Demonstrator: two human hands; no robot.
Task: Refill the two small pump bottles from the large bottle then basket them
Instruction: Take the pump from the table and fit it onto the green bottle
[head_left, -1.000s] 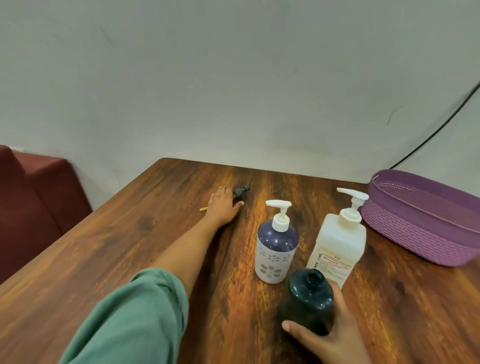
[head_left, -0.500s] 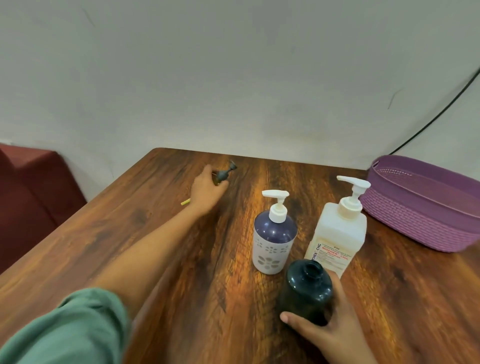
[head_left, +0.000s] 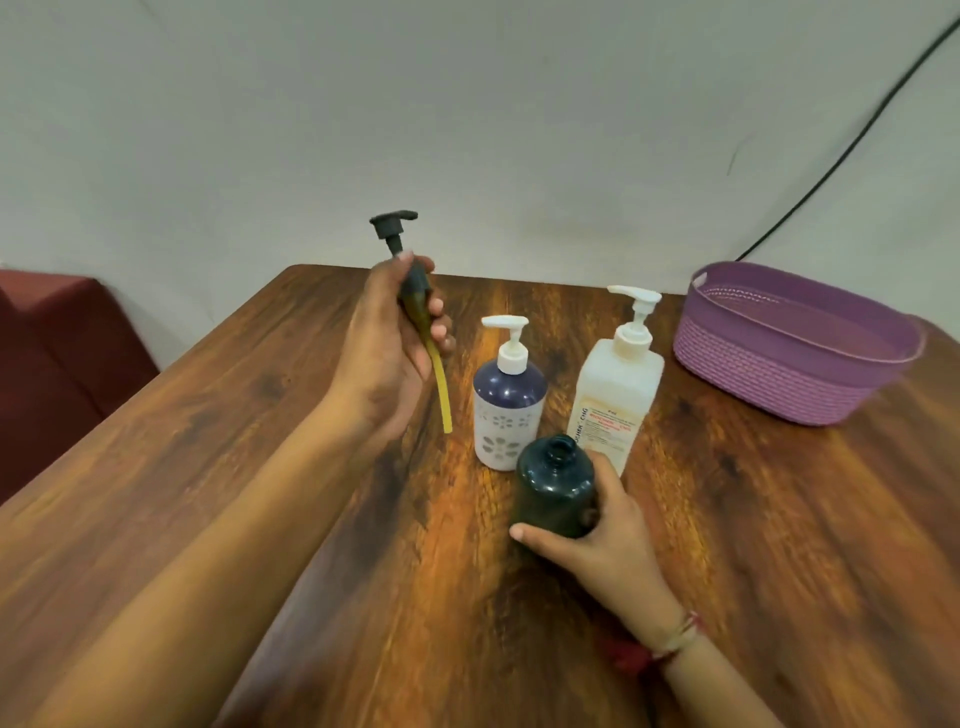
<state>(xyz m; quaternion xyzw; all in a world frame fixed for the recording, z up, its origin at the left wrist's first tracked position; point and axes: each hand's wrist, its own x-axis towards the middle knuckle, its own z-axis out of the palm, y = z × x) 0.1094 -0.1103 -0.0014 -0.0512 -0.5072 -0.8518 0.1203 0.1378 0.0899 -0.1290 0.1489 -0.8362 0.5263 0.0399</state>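
Far left of left-hand fingers: maroon seat (head_left: 57, 364) beside wooden table (head_left: 208, 467). Left hand (head_left: 387, 343) raised above table, fingers curled round collar of dark pump head (head_left: 400, 234); nozzle up, yellow dip tube (head_left: 441, 395) hanging below fingers. Just right of tube: purple-and-white pump bottle (head_left: 506, 410), upright, white pump on. Right hand (head_left: 602, 545) grips dark bottle (head_left: 556, 488), neck open, thumb in front, fingers wrapped behind. Just beyond those fingers: large white bottle (head_left: 615, 395), pump on, label forward. Well right of fingers: purple basket (head_left: 795, 364); black cable (head_left: 831, 166) on wall.

Basket (head_left: 779, 382) right of large bottle (head_left: 615, 395), on table (head_left: 208, 467)
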